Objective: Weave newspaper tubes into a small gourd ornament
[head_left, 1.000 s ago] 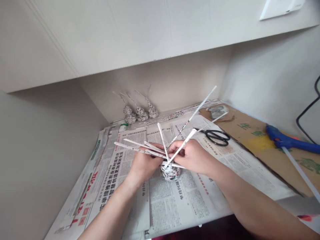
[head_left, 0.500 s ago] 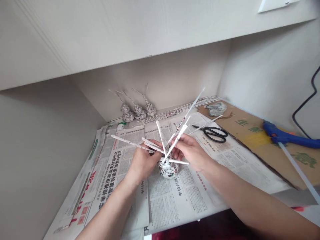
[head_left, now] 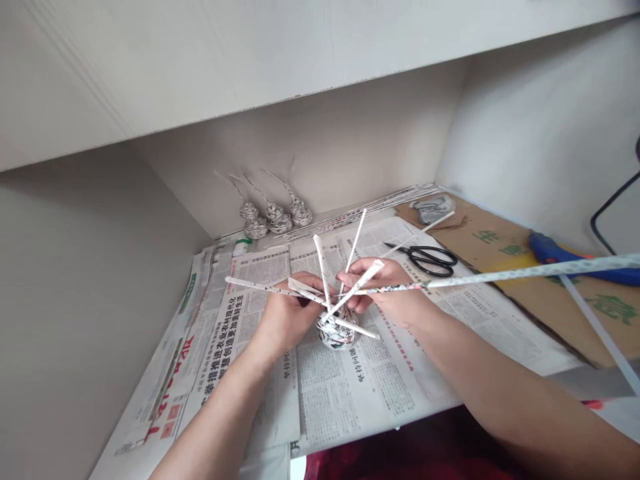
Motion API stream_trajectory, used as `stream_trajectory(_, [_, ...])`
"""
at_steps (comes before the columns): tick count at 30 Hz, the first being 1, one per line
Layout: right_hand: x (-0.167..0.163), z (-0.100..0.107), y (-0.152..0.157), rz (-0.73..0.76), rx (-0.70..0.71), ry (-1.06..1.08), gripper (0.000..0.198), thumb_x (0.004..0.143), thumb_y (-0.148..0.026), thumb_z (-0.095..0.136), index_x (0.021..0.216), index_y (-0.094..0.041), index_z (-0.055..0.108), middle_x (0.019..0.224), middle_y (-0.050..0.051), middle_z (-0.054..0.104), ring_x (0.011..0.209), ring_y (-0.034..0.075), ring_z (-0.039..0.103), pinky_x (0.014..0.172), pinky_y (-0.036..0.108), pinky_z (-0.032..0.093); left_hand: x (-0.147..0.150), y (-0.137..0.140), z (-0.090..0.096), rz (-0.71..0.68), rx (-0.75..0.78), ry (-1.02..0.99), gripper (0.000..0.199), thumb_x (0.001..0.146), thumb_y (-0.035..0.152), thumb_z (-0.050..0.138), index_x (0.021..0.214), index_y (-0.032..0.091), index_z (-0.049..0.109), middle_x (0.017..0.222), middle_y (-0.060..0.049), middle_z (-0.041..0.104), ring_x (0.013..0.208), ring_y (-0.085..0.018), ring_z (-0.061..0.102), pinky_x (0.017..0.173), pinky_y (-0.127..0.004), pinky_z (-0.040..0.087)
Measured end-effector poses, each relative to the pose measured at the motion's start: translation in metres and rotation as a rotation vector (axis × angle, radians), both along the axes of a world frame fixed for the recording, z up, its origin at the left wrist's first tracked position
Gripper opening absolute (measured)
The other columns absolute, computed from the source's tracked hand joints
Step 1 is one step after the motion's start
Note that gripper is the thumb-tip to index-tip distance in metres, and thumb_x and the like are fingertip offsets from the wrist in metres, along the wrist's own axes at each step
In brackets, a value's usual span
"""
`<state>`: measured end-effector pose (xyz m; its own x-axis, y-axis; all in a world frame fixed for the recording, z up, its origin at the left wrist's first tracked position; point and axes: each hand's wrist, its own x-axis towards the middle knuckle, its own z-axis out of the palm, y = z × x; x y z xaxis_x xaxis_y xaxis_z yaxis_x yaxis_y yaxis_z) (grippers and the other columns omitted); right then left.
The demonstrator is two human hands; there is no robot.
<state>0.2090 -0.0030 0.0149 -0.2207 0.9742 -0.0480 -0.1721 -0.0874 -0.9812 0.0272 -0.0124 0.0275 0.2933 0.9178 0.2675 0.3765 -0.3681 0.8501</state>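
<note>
A small round basket-like piece (head_left: pixel 338 335), woven from rolled newspaper tubes, stands on the newspaper with several loose tube ends sticking out from its top. My left hand (head_left: pixel 290 310) is closed at its left side, thumb and fingers gripping the tubes near the weave. My right hand (head_left: pixel 383 287) is at its upper right, with fingers pinched on a paper tube beside the rim. A long printed tube (head_left: pixel 465 280) reaches from the weave across my right wrist toward the right edge. Part of the weave is hidden behind the hands and crossing tubes.
Black scissors (head_left: pixel 434 260) lie right of the hands. A blue glue gun (head_left: pixel 550 250) with a clear glue stick rests on cardboard (head_left: pixel 505 250). Three woven gourd shapes (head_left: pixel 277 220) stand along the back wall, beside a bundle of paper tubes (head_left: pixel 360 212). A cabinet panel (head_left: pixel 280 53) overhangs.
The long tube has swung from pointing up and away to lying across to the right. My right hand has shifted slightly, and the left hand keeps its hold beside the weave.
</note>
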Motion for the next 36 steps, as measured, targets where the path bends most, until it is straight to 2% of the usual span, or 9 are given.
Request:
stream_trajectory(6, [0.006,0.007,0.001,0.033,0.08,-0.022,0.018,0.069,-0.032,0.075,0.073,-0.016,0.066,0.058,0.0,0.065,0.042,0.011,0.06,0.035,0.019,0.048,-0.001,-0.003,0.0,-0.08,0.115,0.084,0.017,0.076,0.008,0.058,0.08,0.017,0.072,0.084,-0.006,0.07,0.075,-0.017,0.064,0.071,-0.028,0.051])
stream_trajectory(12, [0.004,0.005,0.003,0.003,0.086,-0.068,0.021,0.07,-0.035,0.074,0.074,-0.019,0.062,0.06,0.001,0.065,0.044,0.012,0.06,0.035,0.022,0.048,-0.001,-0.004,-0.001,-0.044,0.248,0.16,0.016,0.079,0.011,0.058,0.08,0.018,0.072,0.079,-0.005,0.07,0.074,-0.017,0.063,0.071,-0.028,0.048])
stream_trajectory(17, [0.005,0.002,0.003,0.01,0.074,-0.064,0.018,0.074,-0.033,0.072,0.076,-0.02,0.06,0.063,0.001,0.065,0.047,0.012,0.06,0.039,0.023,0.047,0.001,-0.004,-0.006,-0.063,0.279,0.171,0.014,0.08,0.013,0.057,0.078,0.019,0.07,0.081,-0.006,0.069,0.078,-0.017,0.063,0.075,-0.028,0.048])
stream_trajectory(19, [0.008,0.001,0.003,0.038,0.125,-0.13,0.019,0.075,-0.035,0.071,0.077,-0.021,0.059,0.06,0.0,0.064,0.043,0.011,0.056,0.036,0.022,0.041,0.002,-0.004,-0.008,-0.061,0.279,0.167,0.014,0.08,0.011,0.057,0.078,0.018,0.069,0.081,-0.006,0.068,0.078,-0.017,0.063,0.075,-0.027,0.048])
stream_trajectory(23, [0.018,0.003,0.001,0.112,0.193,-0.355,0.025,0.074,-0.039,0.071,0.066,-0.02,0.058,0.048,-0.001,0.057,0.039,0.009,0.048,0.034,0.021,0.033,0.002,-0.003,-0.009,-0.055,0.291,0.162,0.014,0.079,0.01,0.057,0.077,0.018,0.068,0.079,-0.005,0.067,0.076,-0.015,0.062,0.071,-0.026,0.048])
stream_trajectory(27, [0.024,0.011,-0.003,0.168,0.181,-0.46,0.023,0.074,-0.039,0.071,0.075,-0.018,0.062,0.053,0.0,0.061,0.044,0.01,0.051,0.039,0.021,0.036,0.0,-0.001,-0.009,-0.068,0.295,0.144,0.014,0.078,0.008,0.057,0.077,0.017,0.067,0.079,-0.004,0.065,0.073,-0.014,0.061,0.067,-0.025,0.047])
stream_trajectory(31, [0.022,0.014,-0.004,0.187,0.193,-0.437,0.02,0.074,-0.035,0.07,0.074,-0.017,0.062,0.062,0.002,0.065,0.051,0.011,0.057,0.044,0.021,0.04,0.0,0.0,-0.009,-0.063,0.285,0.149,0.015,0.077,0.006,0.058,0.076,0.017,0.068,0.079,-0.004,0.066,0.074,-0.014,0.061,0.068,-0.025,0.047])
stream_trajectory(36, [0.011,0.004,-0.003,0.057,0.161,-0.286,0.008,0.073,-0.022,0.069,0.078,-0.019,0.063,0.066,0.002,0.067,0.054,0.014,0.062,0.048,0.024,0.048,0.001,-0.004,-0.004,-0.088,0.281,0.121,0.015,0.076,0.006,0.059,0.078,0.016,0.069,0.081,-0.006,0.067,0.076,-0.015,0.062,0.071,-0.027,0.049])
